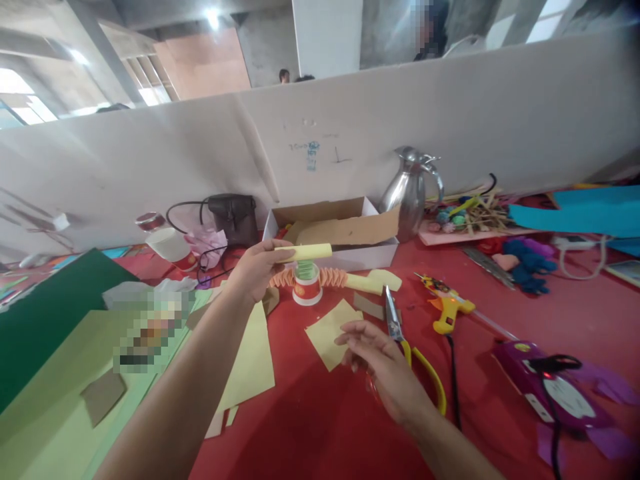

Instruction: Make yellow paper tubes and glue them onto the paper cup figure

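My left hand is closed on a rolled pale yellow paper, held level above a small red-and-white paper cup. Green folded paper rises from the cup. Orange pleated paper strips reach out on both sides, the right one ending in a yellow paper cutout. Low over the table, my right hand has its fingers loosely bent and apart, with nothing visible in them. It overlaps the edge of a yellow paper square; whether it touches the paper I cannot tell.
Yellow-handled scissors lie just right of my right hand. Farther right are a yellow glue gun and a purple device with cords. Behind the cup stand a cardboard box and a metal jug. Green sheets cover the left.
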Tool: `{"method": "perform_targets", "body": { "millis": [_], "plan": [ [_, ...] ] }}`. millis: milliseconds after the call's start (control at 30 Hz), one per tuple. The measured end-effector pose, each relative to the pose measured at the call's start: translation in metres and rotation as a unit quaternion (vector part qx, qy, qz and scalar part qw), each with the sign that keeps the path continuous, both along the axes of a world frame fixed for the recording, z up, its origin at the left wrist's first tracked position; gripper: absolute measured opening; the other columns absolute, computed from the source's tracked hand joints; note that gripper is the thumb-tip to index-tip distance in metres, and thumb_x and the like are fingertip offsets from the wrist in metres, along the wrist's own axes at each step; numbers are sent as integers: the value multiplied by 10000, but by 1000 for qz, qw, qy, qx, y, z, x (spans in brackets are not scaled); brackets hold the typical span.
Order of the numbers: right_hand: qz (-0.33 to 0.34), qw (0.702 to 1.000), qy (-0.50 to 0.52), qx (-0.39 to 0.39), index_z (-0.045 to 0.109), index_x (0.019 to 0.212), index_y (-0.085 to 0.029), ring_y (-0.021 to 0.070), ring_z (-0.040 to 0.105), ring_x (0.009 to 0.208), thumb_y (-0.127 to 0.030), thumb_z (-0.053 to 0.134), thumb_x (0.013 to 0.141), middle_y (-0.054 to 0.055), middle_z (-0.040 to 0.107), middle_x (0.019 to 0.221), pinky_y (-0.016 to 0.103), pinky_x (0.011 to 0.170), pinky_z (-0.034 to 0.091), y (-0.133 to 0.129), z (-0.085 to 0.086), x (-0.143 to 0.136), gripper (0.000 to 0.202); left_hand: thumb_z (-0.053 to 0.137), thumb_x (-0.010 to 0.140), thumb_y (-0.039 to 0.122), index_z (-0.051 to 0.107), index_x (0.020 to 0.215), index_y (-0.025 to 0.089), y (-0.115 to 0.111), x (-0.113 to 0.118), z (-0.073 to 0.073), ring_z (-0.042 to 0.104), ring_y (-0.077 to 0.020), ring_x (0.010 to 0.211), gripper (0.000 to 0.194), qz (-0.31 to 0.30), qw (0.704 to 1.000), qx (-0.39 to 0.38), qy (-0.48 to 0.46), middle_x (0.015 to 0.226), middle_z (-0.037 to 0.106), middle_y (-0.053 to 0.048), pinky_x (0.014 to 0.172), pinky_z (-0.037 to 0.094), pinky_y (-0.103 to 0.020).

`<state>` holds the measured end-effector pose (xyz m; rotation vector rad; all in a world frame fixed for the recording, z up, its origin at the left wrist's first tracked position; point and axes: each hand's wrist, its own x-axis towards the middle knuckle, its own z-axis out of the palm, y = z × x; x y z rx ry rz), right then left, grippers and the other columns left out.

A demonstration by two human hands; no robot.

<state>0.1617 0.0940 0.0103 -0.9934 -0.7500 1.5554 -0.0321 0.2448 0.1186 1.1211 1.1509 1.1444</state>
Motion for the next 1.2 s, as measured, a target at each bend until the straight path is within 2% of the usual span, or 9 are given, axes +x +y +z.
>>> {"method": "perform_targets", "body": {
  "millis": [333,567,667,967,1200],
  "plan": [
    [11,1000,-14,-1,702,925,-212,116,611,645,-393,760,780,36,726,930,268,615,415,0,-2,-1,240,866,557,236,720,813,117,0,-5,-7,651,-138,771,318,-8,1000,-1,0,839,707,-68,685,496,-221],
    [18,1000,-18,4,704,918,-215,111,614,650,-383,750,785,26,722,918,265,624,416,-1,-1,0,219,866,576,224,729,796,123,-3,-6,2,663,-147,795,278,-11,1000,5,-11,843,703,-66,756,531,-251],
    [23,1000,-19,5,703,918,-214,114,616,655,-386,747,791,27,721,916,267,626,414,-1,0,1,218,863,581,217,731,782,123,-4,-4,6,660,-146,781,258,-14,1000,9,-14,829,698,-63,740,539,-252],
    [21,1000,-16,3,703,909,-210,119,611,644,-385,755,768,31,724,898,276,631,405,0,1,-1,230,855,592,210,742,795,127,1,-5,-1,656,-138,781,246,-17,1000,-7,-8,835,699,-66,697,525,-212],
    [26,999,-22,6,704,917,-209,122,605,650,-374,738,785,36,731,904,278,634,404,1,-1,0,214,862,583,200,750,782,124,-2,-4,6,661,-147,772,241,-22,1000,-12,-19,838,706,-74,718,548,-240]
  ]
}}
